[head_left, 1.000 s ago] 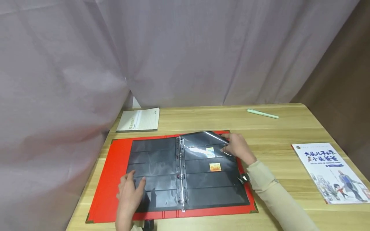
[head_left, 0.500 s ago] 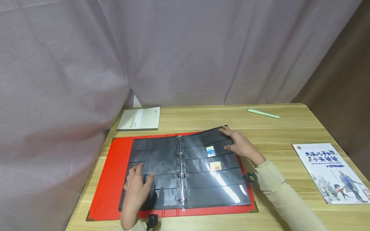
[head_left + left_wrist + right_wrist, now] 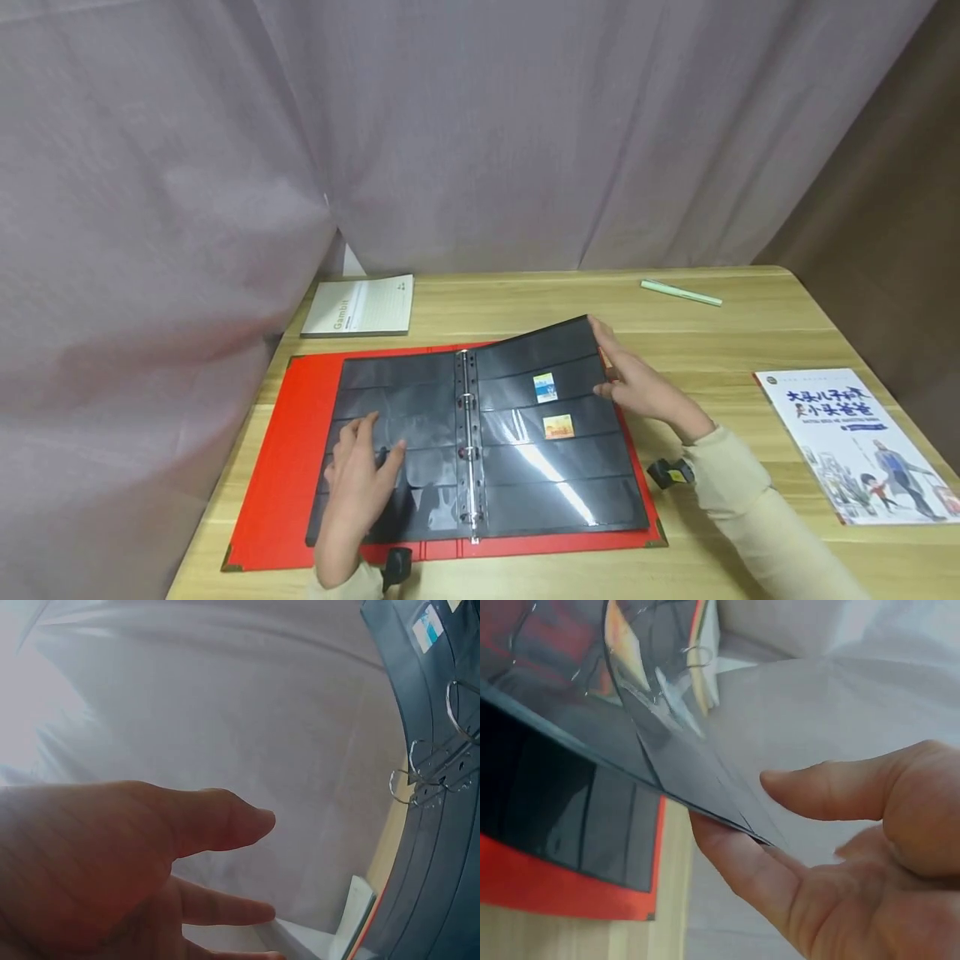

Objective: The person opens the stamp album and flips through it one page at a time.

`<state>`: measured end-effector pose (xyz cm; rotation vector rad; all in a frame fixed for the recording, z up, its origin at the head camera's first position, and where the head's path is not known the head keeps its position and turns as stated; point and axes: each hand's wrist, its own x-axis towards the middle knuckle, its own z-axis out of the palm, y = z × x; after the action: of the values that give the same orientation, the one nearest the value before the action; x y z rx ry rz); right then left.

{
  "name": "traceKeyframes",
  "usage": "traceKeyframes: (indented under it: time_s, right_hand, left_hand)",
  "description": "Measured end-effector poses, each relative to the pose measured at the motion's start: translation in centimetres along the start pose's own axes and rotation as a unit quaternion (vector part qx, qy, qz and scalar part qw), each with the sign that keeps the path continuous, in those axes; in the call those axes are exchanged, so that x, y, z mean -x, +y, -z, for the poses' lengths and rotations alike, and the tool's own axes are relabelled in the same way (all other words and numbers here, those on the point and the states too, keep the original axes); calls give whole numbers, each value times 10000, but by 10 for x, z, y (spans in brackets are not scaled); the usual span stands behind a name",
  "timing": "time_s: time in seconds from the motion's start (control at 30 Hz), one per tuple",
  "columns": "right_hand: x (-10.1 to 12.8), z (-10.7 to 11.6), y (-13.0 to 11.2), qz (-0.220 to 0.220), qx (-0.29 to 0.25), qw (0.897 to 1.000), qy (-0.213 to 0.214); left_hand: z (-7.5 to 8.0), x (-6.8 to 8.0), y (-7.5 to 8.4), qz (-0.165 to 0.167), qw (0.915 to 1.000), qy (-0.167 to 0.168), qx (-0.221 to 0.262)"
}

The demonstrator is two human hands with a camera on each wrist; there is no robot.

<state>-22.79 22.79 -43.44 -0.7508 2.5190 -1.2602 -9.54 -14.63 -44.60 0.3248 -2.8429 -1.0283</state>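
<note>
A red album [image 3: 288, 467] lies open on the wooden table, with black pocket pages on metal rings [image 3: 468, 442]. My left hand [image 3: 360, 479] rests flat on the lower left page [image 3: 397, 392], fingers spread; in the left wrist view the left hand [image 3: 150, 847] shows straight fingers beside the rings [image 3: 427, 772]. My right hand [image 3: 637, 383] lifts the upper right corner of the right page [image 3: 555, 475]. In the right wrist view that page [image 3: 667, 765] lies on the straight fingers of the right hand [image 3: 840, 847], the thumb just clear of it. Two stamps [image 3: 545, 387] [image 3: 558, 427] sit in its pockets.
A grey notebook [image 3: 360, 306] lies behind the album at the left. A green pen [image 3: 681, 292] lies at the back right and an illustrated book [image 3: 855, 442] near the right edge. A pale curtain hangs close behind and to the left.
The curled page corner held by the right hand has flattened, and now stands raised further back and right. The left hand slid slightly right and away across the left page.
</note>
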Motion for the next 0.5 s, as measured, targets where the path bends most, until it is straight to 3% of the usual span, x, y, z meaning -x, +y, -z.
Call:
traceKeyframes:
  time_s: [0.23,0.5]
  right_hand:
    - [6,7,-23,-465,-250,9981,-329]
    - [10,6,-47,-798,-91,9955,-503]
  left_hand:
    - [2,1,7,-148,9998,-82,136]
    - [0,4,24,-511,9984,-47,223]
